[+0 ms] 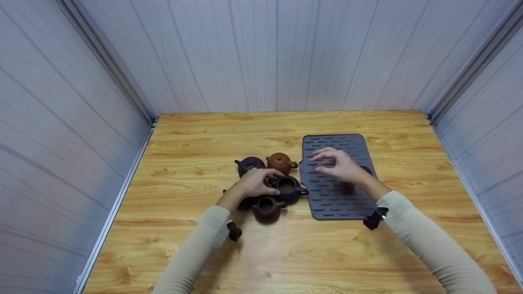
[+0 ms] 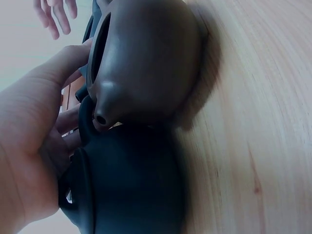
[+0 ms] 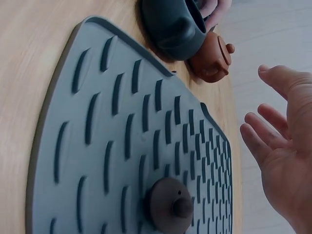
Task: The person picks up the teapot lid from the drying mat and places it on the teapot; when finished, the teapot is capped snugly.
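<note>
In the head view my left hand [image 1: 258, 183] reaches over a cluster of teapots. Its thumb and fingers bend around the spout side of a lidless black teapot [image 1: 287, 190]. Nearest to that wrist is a lidded black teapot [image 2: 131, 180], largely covered by the hand in the head view. A lidless brown teapot [image 2: 151, 63] stands beside it, below the thumb. Over the grey mat [image 1: 322, 204] hangs my right hand [image 1: 337, 164], thumb and fingers apart with nothing between them. A brown lid [image 3: 170, 204] with a round knob lies on the mat.
An orange-brown lidded teapot [image 1: 280, 162] and a dark teapot [image 1: 250, 164] stand at the back of the cluster. Partly hidden behind the right wrist, a dark round thing [image 1: 366, 169] lies on the mat. White panel walls [image 1: 253, 57] enclose the wooden table [image 1: 196, 143].
</note>
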Action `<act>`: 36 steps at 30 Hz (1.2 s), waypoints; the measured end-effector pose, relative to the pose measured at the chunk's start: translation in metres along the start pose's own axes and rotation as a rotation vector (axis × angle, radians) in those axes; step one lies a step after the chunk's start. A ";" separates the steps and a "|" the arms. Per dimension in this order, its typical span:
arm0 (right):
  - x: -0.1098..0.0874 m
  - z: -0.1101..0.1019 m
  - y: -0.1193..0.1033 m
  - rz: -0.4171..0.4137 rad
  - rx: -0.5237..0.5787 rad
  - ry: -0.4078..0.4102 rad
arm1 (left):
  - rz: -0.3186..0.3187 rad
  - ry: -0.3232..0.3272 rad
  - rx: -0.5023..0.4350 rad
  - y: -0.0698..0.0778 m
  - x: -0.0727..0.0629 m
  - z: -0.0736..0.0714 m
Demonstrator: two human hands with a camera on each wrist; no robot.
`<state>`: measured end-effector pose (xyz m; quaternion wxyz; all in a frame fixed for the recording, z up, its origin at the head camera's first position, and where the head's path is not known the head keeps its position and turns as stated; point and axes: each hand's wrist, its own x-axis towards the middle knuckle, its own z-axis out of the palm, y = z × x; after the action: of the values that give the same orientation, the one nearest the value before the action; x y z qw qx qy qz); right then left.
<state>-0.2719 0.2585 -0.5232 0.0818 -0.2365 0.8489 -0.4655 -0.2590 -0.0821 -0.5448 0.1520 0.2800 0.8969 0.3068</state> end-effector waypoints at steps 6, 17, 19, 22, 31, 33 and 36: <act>-0.012 -0.009 0.008 0.025 -0.039 0.017 | 0.005 0.000 -0.016 -0.018 0.012 0.010; -0.035 -0.032 0.020 0.037 -0.081 0.078 | 0.042 -0.003 -0.001 -0.029 0.016 0.013; -0.040 -0.035 0.022 0.045 -0.086 0.087 | 0.036 -0.012 0.000 -0.023 0.012 0.009; -0.047 -0.040 0.027 0.058 -0.083 0.099 | 0.022 -0.025 -0.010 -0.020 0.009 0.008; -0.064 -0.053 0.038 0.076 -0.080 0.145 | 0.001 -0.030 -0.028 -0.040 0.018 0.017; -0.067 -0.055 0.040 0.079 -0.079 0.157 | 0.002 -0.030 -0.026 -0.038 0.016 0.015; -0.072 -0.058 0.043 0.091 -0.087 0.171 | -0.010 -0.045 -0.035 -0.023 0.007 0.006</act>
<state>-0.2435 0.3562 -0.5327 0.0197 -0.1602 0.8821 -0.4425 -0.2714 -0.0900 -0.5647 0.1784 0.2798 0.8890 0.3155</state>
